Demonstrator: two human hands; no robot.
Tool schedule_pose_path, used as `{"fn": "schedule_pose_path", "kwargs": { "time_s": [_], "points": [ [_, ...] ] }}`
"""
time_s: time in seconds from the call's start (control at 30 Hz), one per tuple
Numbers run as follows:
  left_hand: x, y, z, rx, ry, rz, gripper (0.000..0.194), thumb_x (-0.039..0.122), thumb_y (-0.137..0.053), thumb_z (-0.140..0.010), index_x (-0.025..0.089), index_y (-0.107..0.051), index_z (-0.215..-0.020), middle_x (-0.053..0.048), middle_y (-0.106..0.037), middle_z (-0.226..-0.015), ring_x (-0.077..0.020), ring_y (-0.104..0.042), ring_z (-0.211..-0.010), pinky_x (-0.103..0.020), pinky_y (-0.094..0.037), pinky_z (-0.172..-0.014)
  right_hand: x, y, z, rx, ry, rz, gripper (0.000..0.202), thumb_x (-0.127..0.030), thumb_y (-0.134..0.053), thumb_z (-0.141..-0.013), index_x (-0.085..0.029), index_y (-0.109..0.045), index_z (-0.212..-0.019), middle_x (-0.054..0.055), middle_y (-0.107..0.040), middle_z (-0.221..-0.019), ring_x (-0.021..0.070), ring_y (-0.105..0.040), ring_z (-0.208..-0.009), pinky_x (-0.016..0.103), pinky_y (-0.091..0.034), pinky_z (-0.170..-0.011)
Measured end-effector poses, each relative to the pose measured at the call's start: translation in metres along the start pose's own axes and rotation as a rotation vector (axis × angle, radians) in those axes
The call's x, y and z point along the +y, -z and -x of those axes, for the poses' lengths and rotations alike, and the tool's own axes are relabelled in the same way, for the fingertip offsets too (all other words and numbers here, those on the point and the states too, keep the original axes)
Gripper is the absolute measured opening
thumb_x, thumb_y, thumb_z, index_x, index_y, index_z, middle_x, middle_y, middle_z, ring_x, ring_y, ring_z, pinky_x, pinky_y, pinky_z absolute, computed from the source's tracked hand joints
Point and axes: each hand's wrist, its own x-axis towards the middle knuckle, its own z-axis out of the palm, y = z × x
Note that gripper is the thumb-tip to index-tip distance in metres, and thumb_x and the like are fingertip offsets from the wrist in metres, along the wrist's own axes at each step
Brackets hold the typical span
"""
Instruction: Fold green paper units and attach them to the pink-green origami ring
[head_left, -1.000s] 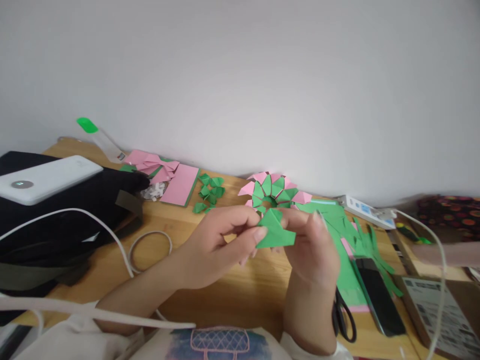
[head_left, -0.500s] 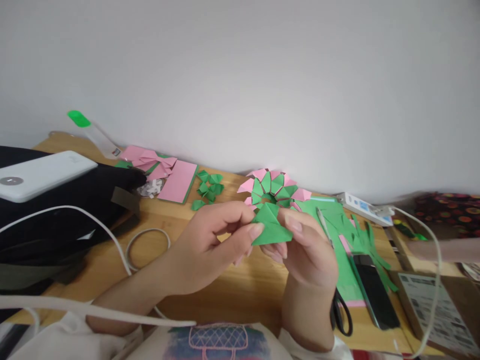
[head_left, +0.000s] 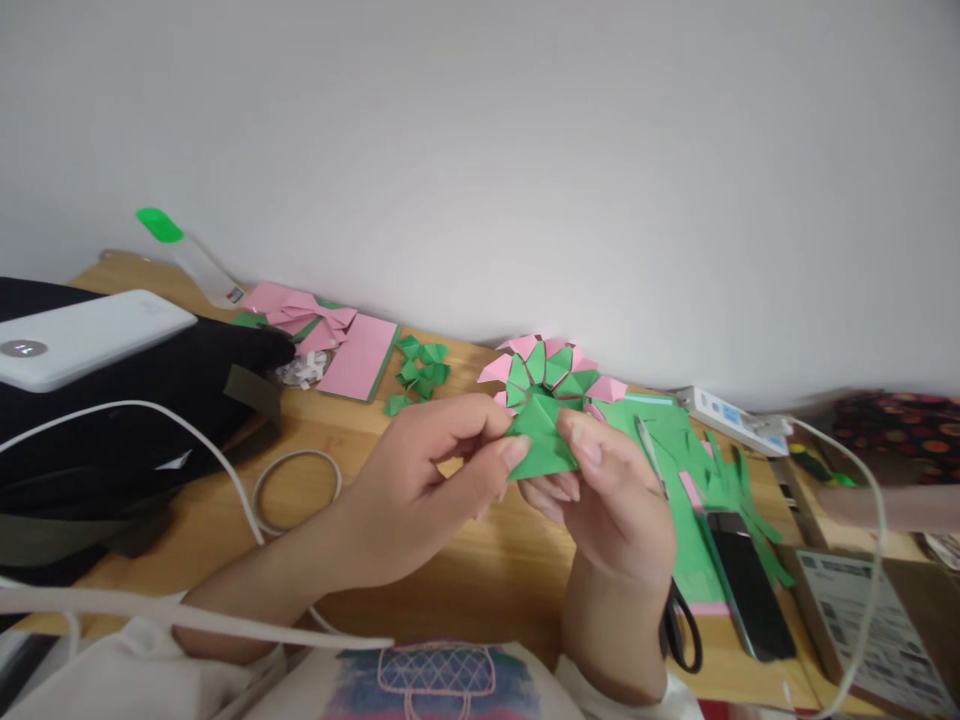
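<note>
A folded green paper triangle (head_left: 541,447) is held up between my two hands above the table. My left hand (head_left: 435,490) pinches its left side between thumb and fingers. At its right side, my right hand (head_left: 619,490) grips with the thumb in front and fingers curled below. Just behind the triangle stands a ring of folded pink and green paper pieces (head_left: 559,365), its near part hidden by the triangle and my hands. Several small folded green pieces (head_left: 422,368) lie on the table left of the ring.
Pink paper sheets (head_left: 360,355) lie at the back left, near a white power bank (head_left: 97,335) on a black bag. On the right are green paper (head_left: 690,530), black-handled scissors (head_left: 684,630), a phone (head_left: 750,585), a power strip (head_left: 731,420) and a cardboard box (head_left: 877,630). White cables cross both sides.
The green triangle has tilted slightly and its lower edge sits a little higher. Both hands keep their hold. The view has shifted slightly.
</note>
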Motion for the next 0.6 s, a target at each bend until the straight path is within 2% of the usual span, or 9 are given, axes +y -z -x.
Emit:
{"fn": "schedule_pose_path", "kwargs": {
  "time_s": [0.23,0.43,0.5,0.6],
  "points": [
    [0.001,0.001,0.001,-0.004,0.005,-0.013,0.026,0.021,-0.048,-0.092,0.018,-0.052,-0.066,0.005,-0.046,-0.058,-0.0069,-0.044,-0.05,-0.019,-0.035,-0.043,-0.003,0.005,0.003,0.067,0.112,0.357,0.034,-0.027,-0.049,-0.098,-0.02,-0.05,-0.066,-0.005,-0.04,-0.057,0.0083,-0.036,-0.053,0.024,-0.027,-0.047],
    [0.002,-0.001,-0.001,-0.012,-0.017,-0.053,0.029,0.019,-0.047,-0.092,0.018,-0.048,-0.063,0.006,-0.045,-0.056,-0.0064,-0.042,-0.05,-0.02,-0.034,-0.045,-0.013,0.004,-0.001,0.049,0.317,0.767,0.037,-0.019,-0.05,-0.097,-0.019,-0.044,-0.06,-0.006,-0.038,-0.053,0.0063,-0.034,-0.049,0.024,-0.028,-0.047],
    [0.003,0.0,-0.001,-0.026,-0.034,-0.067,0.029,0.019,-0.047,-0.092,0.018,-0.049,-0.063,0.006,-0.045,-0.056,-0.0066,-0.042,-0.05,-0.02,-0.034,-0.045,-0.013,0.005,-0.001,0.052,0.354,0.8,0.037,-0.017,-0.051,-0.096,-0.019,-0.043,-0.059,-0.006,-0.036,-0.052,0.0061,-0.032,-0.048,0.024,-0.027,-0.047],
    [0.004,0.0,-0.001,-0.035,-0.053,-0.089,0.029,0.019,-0.047,-0.092,0.017,-0.052,-0.064,0.006,-0.046,-0.056,-0.007,-0.042,-0.051,-0.021,-0.034,-0.046,-0.012,0.007,-0.001,0.029,0.324,0.667,0.037,-0.023,-0.048,-0.097,-0.019,-0.046,-0.06,-0.005,-0.041,-0.053,0.0073,-0.037,-0.048,0.025,-0.029,-0.047]
  ]
}}
